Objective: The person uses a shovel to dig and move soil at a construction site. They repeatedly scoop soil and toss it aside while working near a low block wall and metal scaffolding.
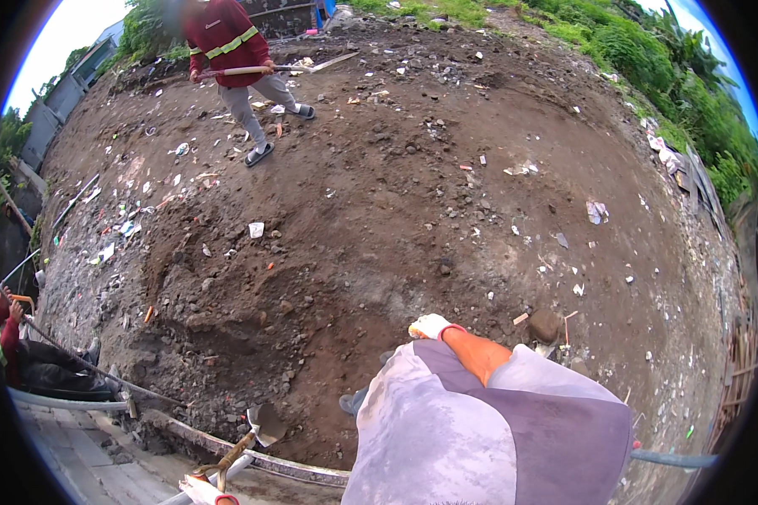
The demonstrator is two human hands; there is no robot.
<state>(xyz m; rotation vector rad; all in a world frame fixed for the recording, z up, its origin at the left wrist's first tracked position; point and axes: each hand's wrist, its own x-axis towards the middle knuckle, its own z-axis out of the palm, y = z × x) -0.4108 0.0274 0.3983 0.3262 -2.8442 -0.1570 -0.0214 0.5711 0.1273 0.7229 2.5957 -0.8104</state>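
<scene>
My left hand (200, 489), in a white glove with a red cuff, is at the bottom edge, partly cut off. It is closed at the grip of a short shovel (227, 459) with a worn wooden handle. The shovel's metal blade (266, 425) rests at the dirt beside a long rail. My right hand (429, 326), also gloved in white, is in front of my body, above my leg and grey boot (353, 402). Its fingers bend downward and are mostly hidden, and I see nothing in them.
Brown dirt (379, 219) with stones and litter spreads ahead. A person in a red top (224, 38) stands at far left holding a long-handled tool (253, 70). Another person (46, 366) sits at left with a long bar. A metal rail (299, 470) and paving (84, 450) lie lower left.
</scene>
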